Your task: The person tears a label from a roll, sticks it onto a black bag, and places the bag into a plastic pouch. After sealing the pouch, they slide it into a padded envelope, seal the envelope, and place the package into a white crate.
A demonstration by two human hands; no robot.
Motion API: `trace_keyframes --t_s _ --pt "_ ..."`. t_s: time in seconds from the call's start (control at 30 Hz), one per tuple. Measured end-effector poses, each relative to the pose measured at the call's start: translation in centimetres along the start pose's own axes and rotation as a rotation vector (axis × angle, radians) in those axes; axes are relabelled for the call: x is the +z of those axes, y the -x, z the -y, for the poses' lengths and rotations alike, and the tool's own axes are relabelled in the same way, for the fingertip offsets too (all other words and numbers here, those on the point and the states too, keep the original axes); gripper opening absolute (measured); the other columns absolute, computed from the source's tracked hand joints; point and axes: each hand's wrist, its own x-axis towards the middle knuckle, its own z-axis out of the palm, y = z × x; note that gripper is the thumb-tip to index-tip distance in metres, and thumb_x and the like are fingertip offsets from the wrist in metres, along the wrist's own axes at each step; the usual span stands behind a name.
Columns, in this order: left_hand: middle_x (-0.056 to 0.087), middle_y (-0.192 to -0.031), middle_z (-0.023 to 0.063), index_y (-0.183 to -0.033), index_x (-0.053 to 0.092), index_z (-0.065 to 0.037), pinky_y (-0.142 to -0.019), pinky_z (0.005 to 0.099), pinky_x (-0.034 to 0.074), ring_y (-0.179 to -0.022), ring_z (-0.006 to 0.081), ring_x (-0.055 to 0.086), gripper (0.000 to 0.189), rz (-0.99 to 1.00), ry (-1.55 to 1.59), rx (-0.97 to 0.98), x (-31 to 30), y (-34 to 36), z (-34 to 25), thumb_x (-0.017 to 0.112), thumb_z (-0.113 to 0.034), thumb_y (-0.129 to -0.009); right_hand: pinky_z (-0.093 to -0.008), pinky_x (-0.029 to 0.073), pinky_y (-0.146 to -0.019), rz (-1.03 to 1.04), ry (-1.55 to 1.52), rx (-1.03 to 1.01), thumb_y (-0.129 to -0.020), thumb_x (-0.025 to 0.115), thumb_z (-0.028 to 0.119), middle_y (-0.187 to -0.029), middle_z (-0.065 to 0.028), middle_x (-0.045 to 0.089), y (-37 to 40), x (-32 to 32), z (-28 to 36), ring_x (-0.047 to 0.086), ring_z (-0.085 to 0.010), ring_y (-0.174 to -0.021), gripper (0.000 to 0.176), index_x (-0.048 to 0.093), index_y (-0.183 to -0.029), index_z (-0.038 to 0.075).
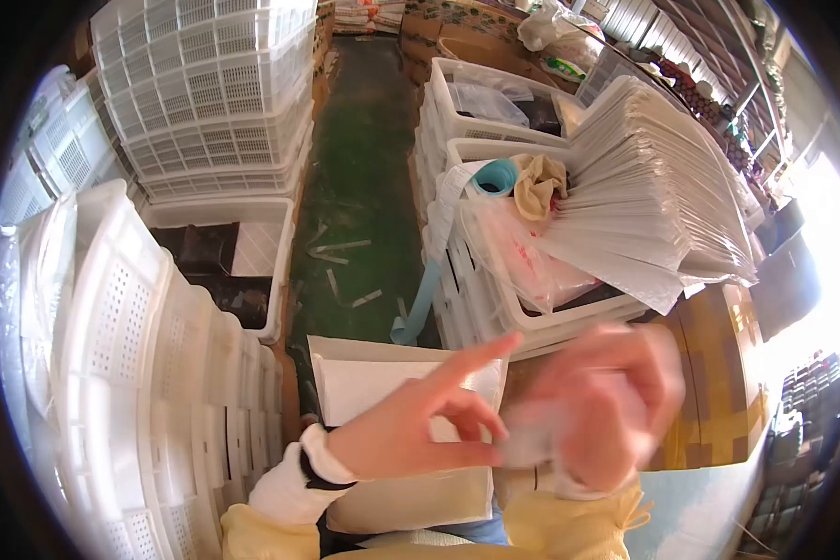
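Note:
My left hand (420, 420) reaches in over my lap with the index finger stretched out. Its thumb and lower fingers pinch toward a small whitish scrap (526, 446), blurred, between my two hands. My right hand (602, 401) is curled and smeared by motion, close to the scrap; what its fingers hold cannot be made out. Beneath my hands, white padded envelopes (364, 378) lie across my lap, partly covered by the left hand and wrist.
A fanned stack of white envelopes (635, 177) rests on a white crate (532, 327) at right, beside a blue roll (496, 176) with its strip hanging down. Stacked white crates (205, 103) stand left. Paper scraps (341, 246) litter the green floor (359, 159). A taped cardboard box (709, 373) sits right.

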Motion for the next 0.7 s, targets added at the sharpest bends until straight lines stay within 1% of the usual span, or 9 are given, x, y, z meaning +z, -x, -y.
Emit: trace_keyframes --t_s 0.03,0.07,0.13,0.23,0.27,0.33,0.47,0.57,0.7 --pt "0.061 -0.100 0.0075 -0.127 0.046 -0.002 -0.071 0.0257 0.049 -0.079 0.0113 0.060 0.052 0.037 0.015 0.022 0.1 -0.3 0.2 0.068 -0.006 -0.081 -0.0215 0.047 -0.058 0.037 -0.216 0.215 -0.081 0.052 -0.012 -0.086 -0.0156 0.061 0.3 1.3 -0.6 0.058 -0.0109 -0.068 0.009 0.055 -0.089 -0.009" --pt "0.062 -0.099 0.0078 -0.126 0.046 0.000 -0.073 0.0267 0.050 -0.081 0.0128 0.061 0.050 0.001 -0.041 0.066 0.0 -0.4 0.9 0.068 -0.007 -0.081 -0.0234 0.049 -0.063 0.051 -0.290 0.237 -0.080 0.054 -0.015 -0.090 -0.0142 0.061 0.5 2.0 -1.7 0.059 -0.0115 -0.073 0.013 0.056 -0.092 -0.009" --pt "0.064 -0.094 0.0113 -0.112 0.052 0.003 -0.078 0.0318 0.053 -0.085 0.0199 0.064 0.032 -0.099 0.093 -0.133 -0.1 -0.1 0.4 0.064 -0.005 -0.083 -0.0243 0.050 -0.067 0.049 -0.226 0.210 -0.080 0.055 -0.014 -0.092 -0.0129 0.061 1.0 2.5 -3.9 0.060 -0.0126 -0.077 0.014 0.057 -0.092 -0.008" --pt "0.066 -0.089 0.0146 -0.097 0.057 0.003 -0.076 0.0338 0.054 -0.083 0.0225 0.066 0.013 -0.240 0.352 -0.129 -2.3 1.5 2.8 0.059 -0.002 -0.086 -0.0247 0.050 -0.072 0.021 -0.171 0.213 -0.080 0.058 -0.013 -0.093 -0.0100 0.061 1.3 2.5 -6.8 0.060 -0.0130 -0.083 0.016 0.058 -0.094 -0.006" --pt "0.066 -0.088 0.0169 -0.085 0.058 0.002 -0.074 0.0335 0.054 -0.079 0.0220 0.066 0.002 -0.368 0.228 -0.085 -3.0 1.6 2.5 0.057 0.001 -0.086 -0.0247 0.050 -0.073 -0.004 -0.169 0.227 -0.080 0.058 -0.013 -0.093 -0.0099 0.061 1.1 2.3 -7.4 0.060 -0.0131 -0.084 0.016 0.058 -0.094 -0.006" --pt "0.063 -0.076 0.0107 -0.085 0.056 -0.002 -0.067 0.0345 0.055 -0.070 0.0203 0.064 0.005 -0.642 0.000 0.084 -5.8 1.2 3.4 0.059 -0.006 -0.086 -0.0242 0.050 -0.077 -0.083 -0.163 0.284 -0.081 0.059 -0.010 -0.093 -0.0097 0.061 0.9 1.5 -7.5 0.061 -0.0134 -0.086 0.014 0.059 -0.094 -0.006" --pt "0.064 -0.085 0.0135 -0.092 0.058 0.004 -0.066 0.0305 0.054 -0.076 0.0209 0.065 0.016 -1.023 -0.129 0.052 -15.5 0.4 7.2 0.060 -0.012 -0.088 -0.0254 0.050 -0.075 -0.273 -0.118 0.281 -0.085 0.057 -0.006 -0.089 -0.0098 0.063 2.4 -1.0 -8.9 0.062 -0.0148 -0.081 0.014 0.060 -0.099 -0.006" --pt "0.067 -0.087 0.0143 -0.097 0.060 0.006 -0.062 0.0298 0.054 -0.074 0.0216 0.066 0.018 -0.999 -0.189 -0.127 -22.8 0.9 14.6 0.058 -0.010 -0.087 -0.0266 0.050 -0.074 -0.374 -0.054 0.423 -0.087 0.054 -0.005 -0.087 -0.0101 0.063 5.2 -3.1 -10.7 0.062 -0.0159 -0.078 0.014 0.061 -0.099 -0.006" --pt "0.067 -0.091 0.0133 -0.105 0.059 0.006 -0.059 0.0303 0.054 -0.074 0.0232 0.067 0.025 -0.837 -0.338 -0.541 -28.7 1.8 24.5 0.060 -0.003 -0.081 -0.0271 0.051 -0.074 -0.441 0.081 0.519 -0.088 0.052 -0.005 -0.089 -0.0118 0.065 9.9 -5.8 -13.0 0.063 -0.0172 -0.078 0.015 0.062 -0.098 -0.007"
